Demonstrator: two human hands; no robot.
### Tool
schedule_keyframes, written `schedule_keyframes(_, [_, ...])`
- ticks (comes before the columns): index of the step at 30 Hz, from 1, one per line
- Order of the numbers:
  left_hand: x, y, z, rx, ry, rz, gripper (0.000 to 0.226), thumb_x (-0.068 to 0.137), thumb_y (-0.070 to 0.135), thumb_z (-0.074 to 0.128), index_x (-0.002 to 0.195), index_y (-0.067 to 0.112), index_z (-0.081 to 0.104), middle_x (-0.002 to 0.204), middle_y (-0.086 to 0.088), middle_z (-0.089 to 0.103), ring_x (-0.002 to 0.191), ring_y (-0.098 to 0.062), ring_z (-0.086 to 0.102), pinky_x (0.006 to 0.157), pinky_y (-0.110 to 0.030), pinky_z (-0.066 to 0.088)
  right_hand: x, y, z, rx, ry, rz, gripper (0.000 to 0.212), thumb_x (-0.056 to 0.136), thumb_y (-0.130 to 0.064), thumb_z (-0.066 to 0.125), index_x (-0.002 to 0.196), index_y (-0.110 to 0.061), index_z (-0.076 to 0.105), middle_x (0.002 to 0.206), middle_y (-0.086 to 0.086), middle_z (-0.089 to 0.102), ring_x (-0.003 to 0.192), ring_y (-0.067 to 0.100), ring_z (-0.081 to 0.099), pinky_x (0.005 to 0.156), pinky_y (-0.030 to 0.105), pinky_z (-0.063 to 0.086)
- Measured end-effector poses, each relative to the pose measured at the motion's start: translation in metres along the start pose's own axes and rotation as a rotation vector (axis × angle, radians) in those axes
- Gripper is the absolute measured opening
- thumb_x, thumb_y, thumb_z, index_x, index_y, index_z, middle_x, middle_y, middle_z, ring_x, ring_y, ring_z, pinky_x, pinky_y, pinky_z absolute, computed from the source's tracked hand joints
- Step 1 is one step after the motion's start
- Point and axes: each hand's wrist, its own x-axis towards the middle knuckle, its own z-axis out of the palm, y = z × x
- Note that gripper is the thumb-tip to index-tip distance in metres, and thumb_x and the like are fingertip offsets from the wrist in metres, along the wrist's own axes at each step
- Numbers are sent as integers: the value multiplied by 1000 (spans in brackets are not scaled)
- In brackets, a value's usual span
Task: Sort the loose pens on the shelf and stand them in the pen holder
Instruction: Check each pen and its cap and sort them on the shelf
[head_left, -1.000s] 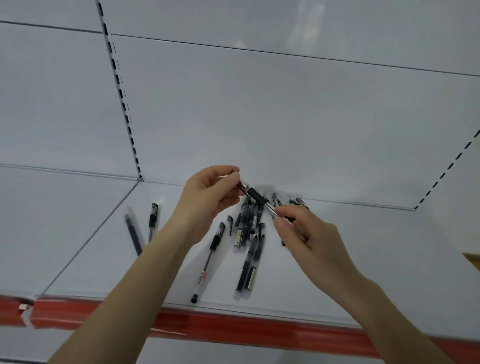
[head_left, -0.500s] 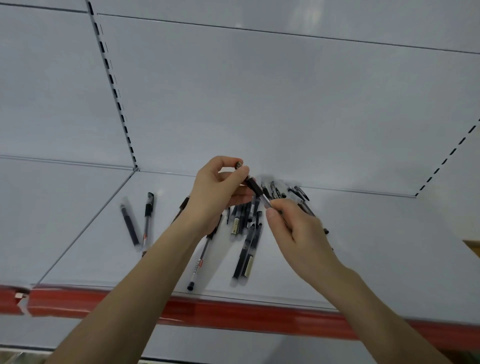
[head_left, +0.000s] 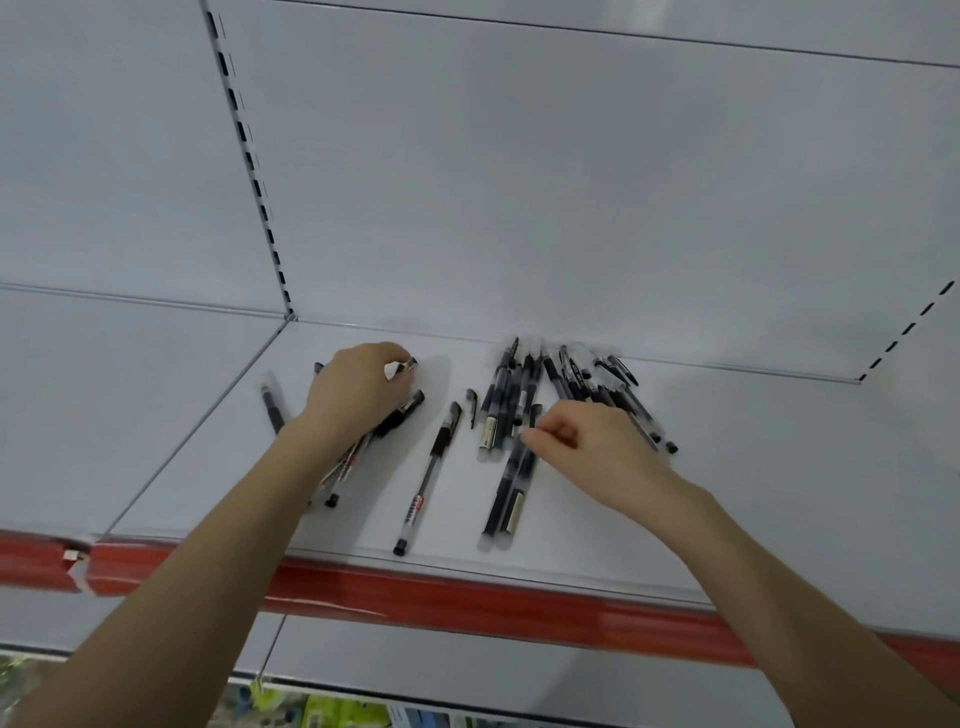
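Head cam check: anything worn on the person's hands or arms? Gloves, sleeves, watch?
Nothing visible. Left hand and right hand are bare, no gloves, no rings showing. Left forearm and right forearm are uncovered to the frame edge: no sleeves, watch or bands in view.

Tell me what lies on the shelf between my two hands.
Head view: between the left hand and right hand lie a clear black-capped pen, a short black piece and the pen pile's left edge.

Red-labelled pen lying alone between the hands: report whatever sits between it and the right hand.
The pile's leftmost pens, one beige-labelled, lie flat between the right hand and the red-labelled pen. Nothing upright blocks it; the hand could likely reach over them.
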Motion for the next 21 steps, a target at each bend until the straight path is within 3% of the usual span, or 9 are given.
schedule_keyframes(4, [-2, 10, 11, 109, 30, 81, 33, 90, 26, 53, 119, 11, 57, 110, -16, 56, 98, -32, 55, 79, -32, 40, 7, -8, 11, -115, -34, -61, 38, 83, -49, 58, 99, -15, 59, 86, -3, 54, 79, 15, 54, 66, 30, 44])
schedule_keyframes(9, [-4, 38, 25, 34, -33, 221, 28, 87, 37, 57, 95, 11, 63, 92, -4, 52, 81, -18, 48, 70, -27, 36, 7, 1, 6, -118, -57, -36, 42, 81, -49, 61, 108, -17, 57, 88, -5, 51, 78, 10, 50, 60, 21, 38])
schedule_keyframes(13, [-1, 50, 38, 133, -151, 246, 39, 82, 45, 60, 91, 7, 62, 88, -6, 54, 82, -24, 55, 67, -30, 42, 3, 9, -2, -74, -55, -19, 34, 82, -39, 64, 106, -15, 60, 87, -4, 52, 80, 12, 51, 70, 25, 42])
schedule_keyframes(15, [2, 54, 39, 180, -182, 242, 38, 83, 43, 60, 79, 5, 60, 79, -8, 57, 74, -24, 56, 63, -32, 45, 4, 15, -8, -29, 5, 3, 26, 85, -33, 63, 102, -13, 61, 86, -3, 54, 82, 16, 55, 73, 26, 43])
schedule_keyframes(17, [5, 57, 39, 205, -210, 227, 42, 85, 37, 58, 57, 9, 45, 57, -5, 46, 54, -19, 46, 48, -28, 36, 13, 28, -16, -33, 127, 26, 18, 88, -27, 59, 96, -11, 62, 85, -1, 56, 83, 21, 58, 71, 26, 43])
schedule_keyframes(19, [6, 60, 39, 198, -222, 205, 47, 85, 31, 57, 51, 12, 31, 49, -1, 34, 46, -15, 34, 43, -26, 25, 29, 44, -24, -129, 241, 73, 19, 90, -25, 55, 99, -9, 62, 95, 5, 57, 89, 23, 57, 77, 29, 44])
schedule_keyframes(21, [6, 62, 40, 178, -199, 192, 43, 84, 24, 55, 51, 12, 30, 50, -1, 34, 47, -16, 33, 43, -25, 24, 44, 57, -30, -198, 285, 161, 26, 92, -26, 52, 106, -7, 60, 104, 12, 56, 94, 27, 56, 79, 33, 44])
